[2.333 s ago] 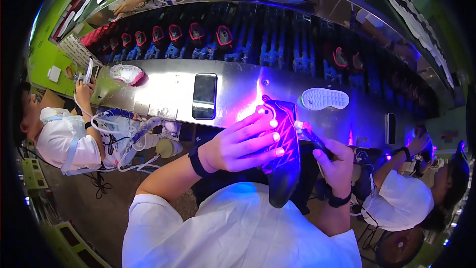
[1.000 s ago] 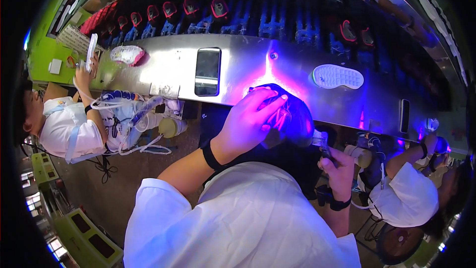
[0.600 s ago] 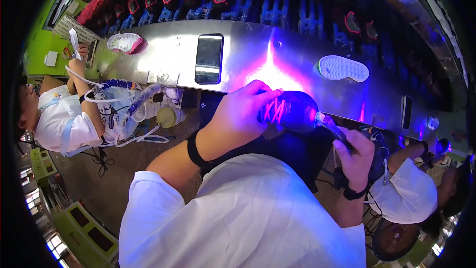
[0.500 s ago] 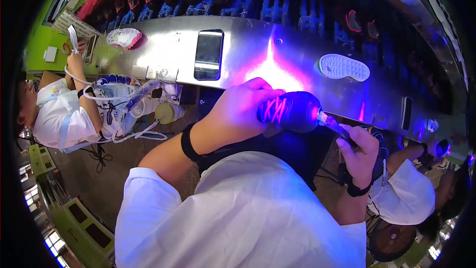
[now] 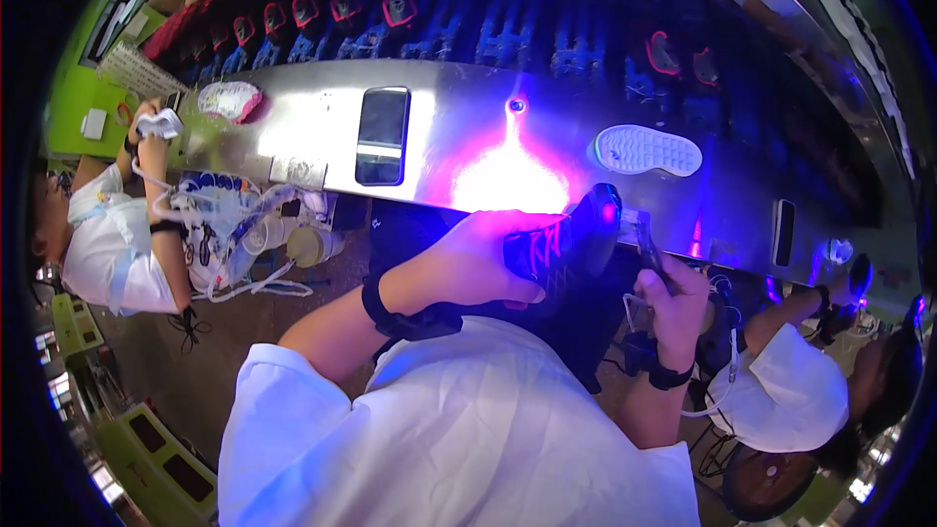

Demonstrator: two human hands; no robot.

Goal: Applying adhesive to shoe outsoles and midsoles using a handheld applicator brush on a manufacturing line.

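Observation:
My left hand (image 5: pixel 473 263) is wrapped round a dark shoe upper (image 5: pixel 589 224) with pink-red laces. The shoe is held above my lap, at the near edge of the metal workbench, its toe turned up and away. In my right hand (image 5: pixel 675 303) is a dark-handled brush (image 5: pixel 646 242) with a pale tip. The brush stands just right of the shoe's toe, apart from it. A bright violet-pink light shines on the bench beyond my left hand.
Across the metal bench (image 5: pixel 322 102) lie a phone (image 5: pixel 383 137), a white sole (image 5: pixel 649 150), a pink-and-white shoe part (image 5: pixel 230 101) and another phone (image 5: pixel 783 232). Beyond it, a dark conveyor (image 5: pixel 459 24) carries several red-edged shoe parts. Co-workers sit on both sides.
The brush has moved off the shoe's toe, and my right hand has shifted left and down in view. My left hand has tilted the shoe toe-up.

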